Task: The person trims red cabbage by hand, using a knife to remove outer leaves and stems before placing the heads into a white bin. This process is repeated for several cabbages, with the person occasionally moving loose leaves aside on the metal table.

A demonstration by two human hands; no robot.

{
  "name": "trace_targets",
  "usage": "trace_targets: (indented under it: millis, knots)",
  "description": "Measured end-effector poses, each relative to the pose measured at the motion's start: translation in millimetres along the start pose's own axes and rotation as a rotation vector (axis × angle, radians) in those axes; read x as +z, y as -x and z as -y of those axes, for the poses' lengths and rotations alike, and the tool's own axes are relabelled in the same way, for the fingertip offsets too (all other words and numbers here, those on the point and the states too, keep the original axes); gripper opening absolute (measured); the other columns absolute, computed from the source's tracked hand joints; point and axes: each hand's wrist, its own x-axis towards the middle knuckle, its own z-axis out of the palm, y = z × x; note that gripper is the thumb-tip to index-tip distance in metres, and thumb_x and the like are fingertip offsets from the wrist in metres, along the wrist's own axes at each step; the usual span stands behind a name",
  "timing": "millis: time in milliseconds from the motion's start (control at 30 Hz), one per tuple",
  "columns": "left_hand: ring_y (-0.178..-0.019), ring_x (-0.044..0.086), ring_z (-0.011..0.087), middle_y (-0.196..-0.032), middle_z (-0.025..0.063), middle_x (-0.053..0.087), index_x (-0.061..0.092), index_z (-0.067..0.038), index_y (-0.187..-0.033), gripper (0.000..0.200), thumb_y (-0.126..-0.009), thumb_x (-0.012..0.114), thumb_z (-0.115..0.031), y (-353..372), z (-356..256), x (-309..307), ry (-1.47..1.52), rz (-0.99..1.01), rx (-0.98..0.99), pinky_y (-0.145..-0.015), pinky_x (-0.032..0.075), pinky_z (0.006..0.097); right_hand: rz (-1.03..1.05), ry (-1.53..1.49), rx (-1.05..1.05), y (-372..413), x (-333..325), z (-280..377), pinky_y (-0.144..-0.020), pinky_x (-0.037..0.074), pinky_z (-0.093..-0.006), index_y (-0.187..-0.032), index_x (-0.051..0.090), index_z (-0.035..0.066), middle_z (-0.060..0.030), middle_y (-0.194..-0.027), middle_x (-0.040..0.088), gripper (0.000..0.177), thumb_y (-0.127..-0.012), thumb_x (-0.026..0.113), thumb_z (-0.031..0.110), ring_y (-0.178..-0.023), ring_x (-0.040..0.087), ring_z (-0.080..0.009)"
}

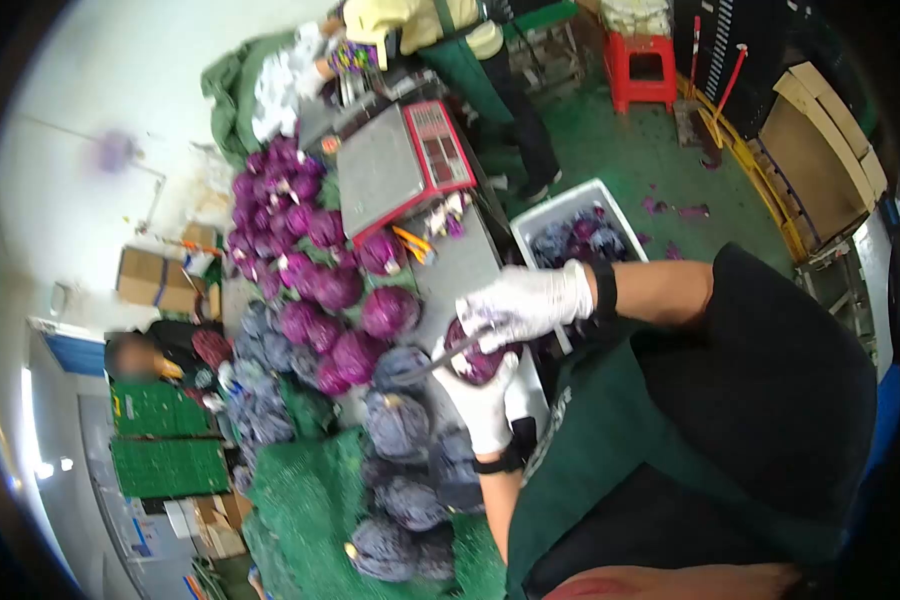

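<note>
My left hand (482,402), in a white glove, holds a purple cabbage (477,366) from below in the picture. My right hand (526,304), also gloved in white, grips a knife (432,367) whose dark blade crosses in front of the cabbage's side. The handle is mostly hidden in my fingers. Beside the blade lie grey-purple cabbages with outer leaves on, one cabbage (396,424) being closest to my left hand. A pile of shiny purple cabbages (336,287) covers the table beyond.
A scale (388,170) with a red frame stands on the metal table (470,262), near a yellow-handled tool (413,243). A white bin (523,226) holds leaves by my right arm. Green mesh sacking (310,505) lies under cabbages. A co-worker (460,40) stands past the scale; another person (160,352) is farther off.
</note>
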Motion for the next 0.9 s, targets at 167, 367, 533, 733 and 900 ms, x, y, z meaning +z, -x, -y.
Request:
trace_targets:
  millis: [167,367,533,733,900]
  knots:
    - [-0.109,0.058,0.0246,-0.128,0.0122,0.049,0.034,-0.008,-0.14,0.071,-0.083,0.075,-0.008,10.9,3.6,-4.6,0.266,-0.011,-0.258,-0.08,0.059,0.0406,0.173,-0.104,0.162,19.1,-14.2,12.2,-0.07,0.05,-0.0353,-0.097,0.055,0.004,-0.0097,-0.084,0.058,0.028,-0.089,0.068,0.026,-0.076,0.063,-0.0285]
    - [-0.127,0.049,0.0362,-0.141,0.0151,0.045,0.031,-0.011,-0.147,0.082,-0.081,0.078,-0.021,36.6,6.4,-54.6,0.687,0.065,-0.303,-0.098,0.051,0.0513,-0.234,-1.734,0.423,51.8,-13.3,-69.5,-0.086,0.048,-0.0259,-0.082,0.045,0.009,0.0011,-0.085,0.051,0.022,-0.093,0.064,0.009,-0.088,0.056,-0.0097]
    - [-0.131,0.044,0.0336,-0.143,0.0149,0.042,0.029,-0.009,-0.148,0.104,-0.066,0.09,-0.028,49.1,8.0,-52.3,0.815,0.081,-0.326,-0.109,0.041,0.051,-0.01,-0.332,0.357,24.5,-4.3,-4.8,-0.08,0.049,-0.0283,-0.104,0.064,0.003,-0.0054,-0.092,0.065,0.032,-0.086,0.073,0.027,-0.085,0.059,-0.0114]
    - [-0.127,0.048,0.0292,-0.138,0.0136,0.047,0.032,-0.004,-0.147,0.105,-0.065,0.089,-0.037,38.1,-28.1,-31.8,0.326,0.234,-0.139,-0.107,0.04,0.0415,0.219,-0.079,0.173,9.8,-8.0,18.9,-0.074,0.05,-0.0394,-0.101,0.064,0.001,-0.0175,-0.089,0.063,0.044,-0.092,0.062,0.044,-0.082,0.062,-0.0343]
    - [-0.124,0.051,0.0281,-0.136,0.0182,0.049,0.033,0.002,-0.144,0.107,-0.061,0.093,-0.029,39.1,-38.1,-43.5,0.203,0.278,-0.182,-0.103,0.045,0.0405,0.175,0.18,-0.015,27.1,8.3,8.2,-0.064,0.049,-0.0433,-0.093,0.062,0.0,-0.0171,-0.08,0.061,0.041,-0.093,0.059,0.041,-0.072,0.06,-0.0383]
